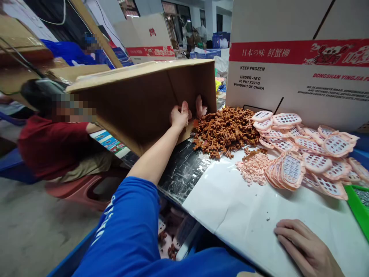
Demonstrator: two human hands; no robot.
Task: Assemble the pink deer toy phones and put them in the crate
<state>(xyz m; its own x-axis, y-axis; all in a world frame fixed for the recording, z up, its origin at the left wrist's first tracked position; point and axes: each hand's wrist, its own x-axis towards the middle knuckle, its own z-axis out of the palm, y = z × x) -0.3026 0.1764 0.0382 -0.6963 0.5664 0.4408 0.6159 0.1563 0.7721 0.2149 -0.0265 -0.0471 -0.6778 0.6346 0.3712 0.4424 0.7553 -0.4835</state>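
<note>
My left hand (180, 117) reaches into a brown cardboard box (138, 104) that lies tilted with its open side toward me. Its fingers look curled; whatever they hold is too small to make out. A pale pink piece (201, 107) shows just past them inside the box. Beside the box is a heap of small brown branching plastic parts (226, 130). My right hand (309, 246) rests on the white table sheet (230, 204), fingers stretched out, holding nothing. Beyond it lie small pink rings (253, 168) and stacked pink plates with oval holes (317, 159).
A large white carton (276, 84) with a red band stands behind the heaps. At the right edge is a green tray (357, 206) with small metal bits. A person in a red shirt (54, 148) sits at the left on a red stool (77, 192).
</note>
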